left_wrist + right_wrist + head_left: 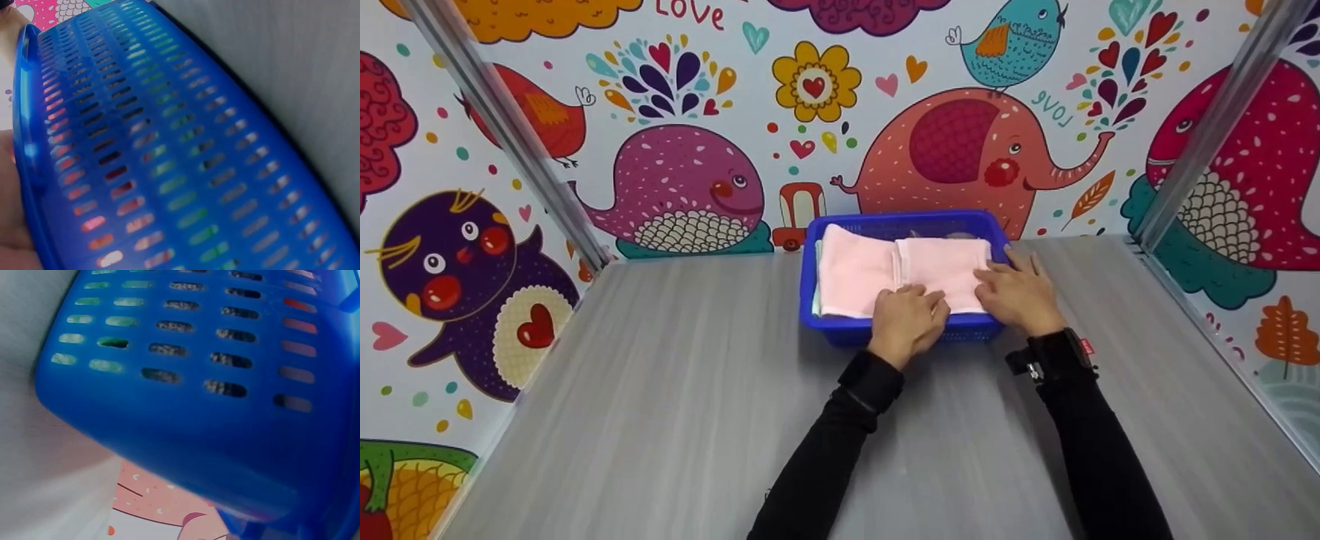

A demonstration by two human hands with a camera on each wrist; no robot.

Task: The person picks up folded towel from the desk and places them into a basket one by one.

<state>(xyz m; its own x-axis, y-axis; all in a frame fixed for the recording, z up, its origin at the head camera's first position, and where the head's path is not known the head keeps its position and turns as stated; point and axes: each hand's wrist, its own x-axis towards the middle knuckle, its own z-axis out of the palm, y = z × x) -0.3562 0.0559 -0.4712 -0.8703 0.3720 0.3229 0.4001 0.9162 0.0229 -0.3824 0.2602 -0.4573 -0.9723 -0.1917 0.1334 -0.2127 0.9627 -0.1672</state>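
Note:
Two folded pink cloths lie side by side at the top of a blue plastic basket: the left cloth (855, 274) and the right cloth (941, 270). My left hand (910, 322) reaches over the front rim with bent fingers on the near edge of the right cloth, close to where the two cloths meet. Its fingertips are hidden from the left wrist view by the rim. At the basket's right corner, my right hand (1024, 296) touches that cloth's right edge with its fingertips, other fingers spread over the rim. The basket (152, 135) has slotted walls.
Green and dark patterned fabric (169, 349) shows through the basket's slots. Grey wood-grain tabletop (682, 390) extends around the basket. A printed cartoon wall (810, 172) stands close behind, with metal posts (510, 127) at the corners.

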